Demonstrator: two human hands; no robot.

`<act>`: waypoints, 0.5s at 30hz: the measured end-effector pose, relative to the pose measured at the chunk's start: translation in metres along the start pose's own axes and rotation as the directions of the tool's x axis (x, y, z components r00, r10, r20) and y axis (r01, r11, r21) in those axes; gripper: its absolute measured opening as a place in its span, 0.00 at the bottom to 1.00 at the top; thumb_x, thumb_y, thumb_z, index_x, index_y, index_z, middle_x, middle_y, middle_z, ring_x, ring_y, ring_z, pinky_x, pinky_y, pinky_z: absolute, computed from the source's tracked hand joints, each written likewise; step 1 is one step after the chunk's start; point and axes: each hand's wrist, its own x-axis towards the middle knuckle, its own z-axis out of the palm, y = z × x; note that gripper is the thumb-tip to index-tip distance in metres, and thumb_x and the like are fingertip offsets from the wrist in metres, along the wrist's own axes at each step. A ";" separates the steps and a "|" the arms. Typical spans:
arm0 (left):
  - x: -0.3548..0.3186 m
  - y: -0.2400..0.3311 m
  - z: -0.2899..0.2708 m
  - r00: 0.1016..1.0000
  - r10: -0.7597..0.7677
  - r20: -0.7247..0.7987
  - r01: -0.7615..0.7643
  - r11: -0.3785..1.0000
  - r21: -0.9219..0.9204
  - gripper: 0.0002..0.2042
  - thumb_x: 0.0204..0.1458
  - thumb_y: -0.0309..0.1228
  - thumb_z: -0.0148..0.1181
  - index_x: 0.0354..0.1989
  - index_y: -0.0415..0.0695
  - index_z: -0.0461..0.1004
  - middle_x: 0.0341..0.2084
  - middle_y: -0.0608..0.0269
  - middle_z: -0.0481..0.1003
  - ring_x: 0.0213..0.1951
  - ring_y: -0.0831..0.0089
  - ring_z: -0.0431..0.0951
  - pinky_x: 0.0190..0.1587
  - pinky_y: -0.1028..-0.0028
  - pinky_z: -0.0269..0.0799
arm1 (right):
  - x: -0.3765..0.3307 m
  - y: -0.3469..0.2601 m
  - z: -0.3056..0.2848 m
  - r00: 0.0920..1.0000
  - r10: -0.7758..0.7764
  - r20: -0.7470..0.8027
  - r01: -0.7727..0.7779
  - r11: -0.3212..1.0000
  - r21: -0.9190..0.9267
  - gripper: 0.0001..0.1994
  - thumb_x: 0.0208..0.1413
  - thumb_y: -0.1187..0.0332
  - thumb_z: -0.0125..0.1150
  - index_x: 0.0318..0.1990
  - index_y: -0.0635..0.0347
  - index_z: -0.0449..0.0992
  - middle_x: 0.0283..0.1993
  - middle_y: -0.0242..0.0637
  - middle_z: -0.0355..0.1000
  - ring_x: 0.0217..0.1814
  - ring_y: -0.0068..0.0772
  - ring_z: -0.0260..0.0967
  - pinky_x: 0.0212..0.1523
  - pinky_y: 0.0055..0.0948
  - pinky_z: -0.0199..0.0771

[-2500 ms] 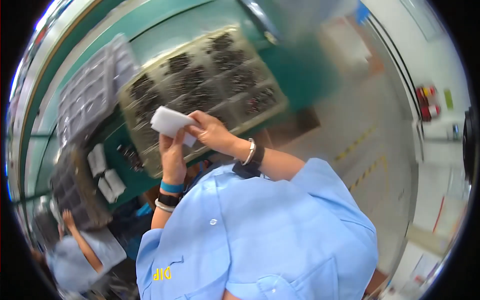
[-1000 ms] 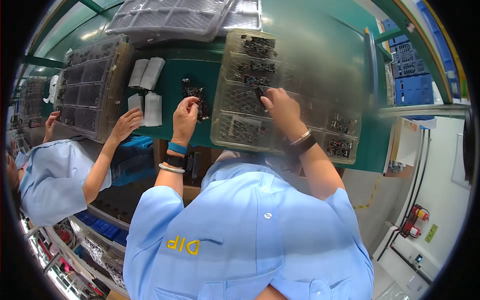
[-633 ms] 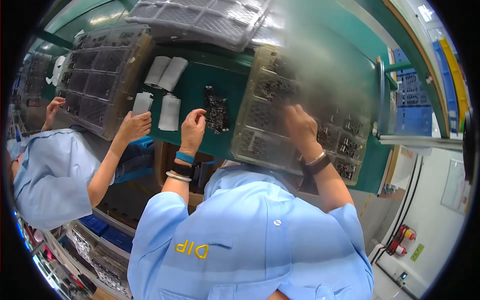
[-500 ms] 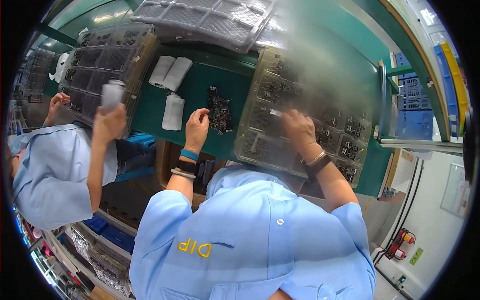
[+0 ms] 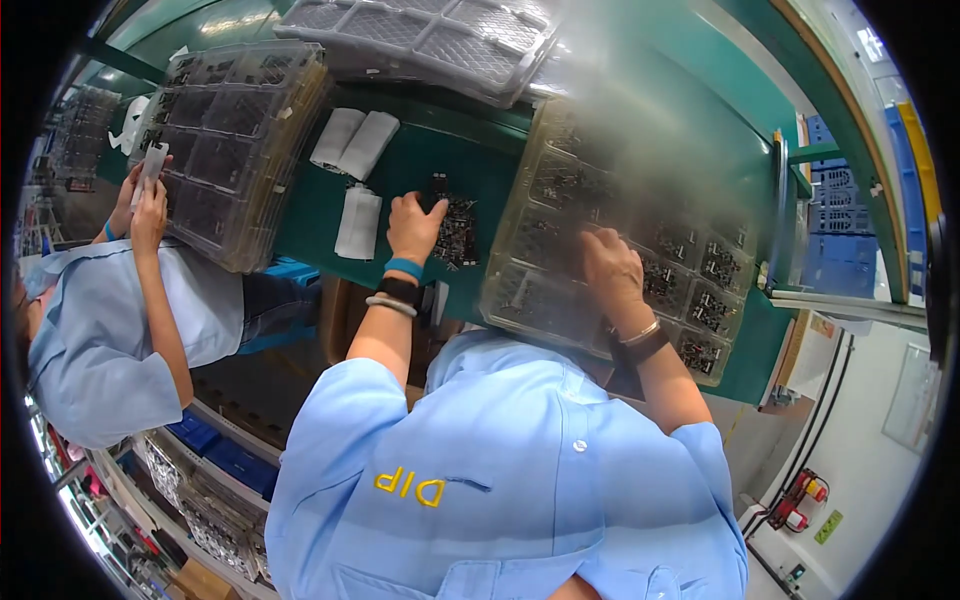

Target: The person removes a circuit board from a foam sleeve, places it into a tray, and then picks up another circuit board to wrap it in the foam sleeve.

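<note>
My left hand (image 5: 414,228) is at the left edge of a pile of small dark electronic parts with metal pins (image 5: 457,232). Its thumb stands apart from the other fingers, and I see nothing held. Over a clear plastic compartment tray (image 5: 515,305), my right hand (image 5: 614,270) has its fingers curled together. A hazy smear in the picture blurs its fingertips, so whatever they hold cannot be made out. Similar small dark parts (image 5: 710,310) lie in several of the tray's compartments.
White wrapped bundles (image 5: 358,222) lie left of the pile on the green tabletop (image 5: 300,225). Stacked clear trays (image 5: 215,150) stand further left, and more empty-looking trays (image 5: 420,35) at the back. A co-worker (image 5: 110,330) at left holds a pale strip (image 5: 150,175).
My left hand has moved right to the pile, its thumb spreading. A shiny piece near my right fingertips no longer shows. The co-worker's blurred hand has come back to the other hand.
</note>
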 end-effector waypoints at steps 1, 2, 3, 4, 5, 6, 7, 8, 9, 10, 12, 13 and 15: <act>0.002 0.011 -0.002 0.999 -0.020 0.029 0.018 0.997 0.074 0.18 0.47 0.43 0.61 0.40 0.42 0.74 0.39 0.52 0.72 0.45 0.52 0.73 0.45 0.58 0.71 | 0.000 -0.002 -0.004 1.000 0.016 -0.006 -0.015 0.999 0.037 0.12 0.52 0.70 0.58 0.45 0.51 0.75 0.41 0.32 0.69 0.38 0.35 0.71 0.37 0.36 0.69; 0.004 0.025 -0.005 0.998 -0.039 0.056 0.030 0.989 0.145 0.19 0.46 0.44 0.61 0.40 0.41 0.74 0.40 0.51 0.71 0.46 0.51 0.73 0.45 0.57 0.71 | -0.001 -0.002 -0.009 0.999 0.033 -0.014 -0.032 0.997 0.069 0.12 0.52 0.70 0.58 0.45 0.52 0.75 0.42 0.33 0.69 0.39 0.35 0.71 0.37 0.36 0.69; 0.007 0.032 -0.005 0.995 -0.058 0.084 0.039 0.976 0.214 0.20 0.46 0.44 0.62 0.40 0.41 0.73 0.41 0.51 0.71 0.48 0.50 0.72 0.46 0.56 0.71 | -0.003 -0.003 -0.012 0.999 0.034 -0.012 -0.033 0.997 0.068 0.12 0.52 0.70 0.58 0.45 0.52 0.75 0.42 0.33 0.69 0.39 0.35 0.71 0.37 0.36 0.69; 0.010 0.033 -0.002 0.995 -0.058 0.086 0.038 0.976 0.213 0.20 0.46 0.44 0.62 0.40 0.41 0.73 0.41 0.51 0.71 0.48 0.50 0.72 0.46 0.56 0.71 | -0.005 -0.006 -0.014 0.999 0.048 -0.024 -0.045 0.992 0.116 0.12 0.52 0.71 0.58 0.45 0.52 0.76 0.42 0.33 0.69 0.39 0.36 0.71 0.37 0.36 0.69; 0.014 0.031 0.001 0.994 -0.059 0.092 0.042 0.983 0.177 0.20 0.45 0.44 0.62 0.40 0.40 0.73 0.40 0.49 0.72 0.46 0.50 0.73 0.45 0.58 0.71 | -0.006 -0.009 -0.017 0.997 0.059 -0.039 -0.052 0.985 0.166 0.12 0.52 0.72 0.58 0.45 0.53 0.76 0.42 0.34 0.69 0.39 0.37 0.71 0.37 0.35 0.69; 0.018 0.029 0.003 0.994 -0.059 0.097 0.045 0.989 0.140 0.21 0.45 0.44 0.63 0.40 0.38 0.73 0.39 0.48 0.73 0.44 0.50 0.74 0.45 0.59 0.71 | -0.006 -0.011 -0.020 0.996 0.072 -0.054 -0.059 0.975 0.216 0.12 0.52 0.72 0.58 0.45 0.53 0.76 0.42 0.34 0.69 0.40 0.37 0.71 0.37 0.35 0.70; 0.022 0.023 0.007 0.993 -0.060 0.102 0.049 0.993 0.106 0.22 0.44 0.43 0.64 0.39 0.37 0.73 0.38 0.47 0.73 0.42 0.50 0.75 0.44 0.61 0.72 | -0.006 -0.013 -0.023 0.996 0.070 -0.054 -0.056 0.974 0.219 0.12 0.52 0.72 0.58 0.45 0.53 0.76 0.42 0.34 0.69 0.40 0.37 0.71 0.37 0.35 0.70; 0.026 0.014 0.010 0.993 -0.062 0.099 0.051 0.993 0.109 0.22 0.44 0.43 0.64 0.39 0.37 0.73 0.38 0.47 0.73 0.42 0.50 0.75 0.44 0.61 0.72 | -0.006 -0.014 -0.026 0.995 0.079 -0.061 -0.061 0.967 0.248 0.12 0.52 0.72 0.58 0.45 0.54 0.76 0.42 0.34 0.70 0.39 0.38 0.71 0.37 0.36 0.70; 0.030 0.004 0.011 0.989 -0.060 0.135 0.063 0.998 -0.012 0.21 0.44 0.42 0.64 0.39 0.37 0.73 0.37 0.47 0.74 0.41 0.49 0.75 0.44 0.59 0.71 | -0.006 -0.015 -0.029 0.994 0.087 -0.069 -0.065 0.958 0.278 0.12 0.52 0.73 0.58 0.45 0.54 0.76 0.42 0.35 0.70 0.39 0.39 0.72 0.36 0.36 0.70; 0.034 -0.007 0.012 0.984 -0.052 0.172 0.076 0.988 -0.132 0.20 0.44 0.41 0.63 0.39 0.37 0.73 0.36 0.47 0.75 0.41 0.49 0.76 0.44 0.58 0.71 | -0.006 -0.017 -0.030 0.992 0.098 -0.076 -0.070 0.949 0.307 0.11 0.52 0.73 0.58 0.45 0.54 0.76 0.42 0.35 0.70 0.39 0.40 0.72 0.36 0.37 0.70; 0.038 -0.017 0.018 0.979 -0.043 0.201 0.093 0.965 -0.247 0.19 0.44 0.40 0.62 0.38 0.38 0.73 0.35 0.47 0.76 0.41 0.48 0.76 0.44 0.56 0.71 | -0.007 -0.016 -0.030 0.993 0.103 -0.065 -0.075 0.939 0.337 0.11 0.52 0.73 0.57 0.44 0.55 0.76 0.42 0.37 0.70 0.38 0.42 0.72 0.36 0.38 0.71; 0.037 -0.017 0.022 0.989 -0.012 0.149 0.049 0.968 -0.245 0.18 0.44 0.39 0.62 0.37 0.38 0.73 0.34 0.47 0.77 0.40 0.48 0.76 0.44 0.56 0.71 | -0.008 -0.016 -0.030 0.993 0.109 -0.053 -0.083 0.929 0.361 0.11 0.53 0.74 0.57 0.44 0.56 0.76 0.42 0.39 0.71 0.38 0.45 0.72 0.37 0.39 0.72; 0.036 -0.016 0.026 0.998 0.049 0.048 -0.037 0.971 -0.237 0.16 0.44 0.38 0.62 0.35 0.38 0.74 0.31 0.46 0.78 0.38 0.47 0.77 0.42 0.56 0.72 | -0.010 -0.016 -0.030 0.993 0.108 -0.040 -0.084 0.918 0.387 0.11 0.53 0.74 0.56 0.44 0.56 0.76 0.42 0.41 0.71 0.37 0.47 0.73 0.37 0.40 0.73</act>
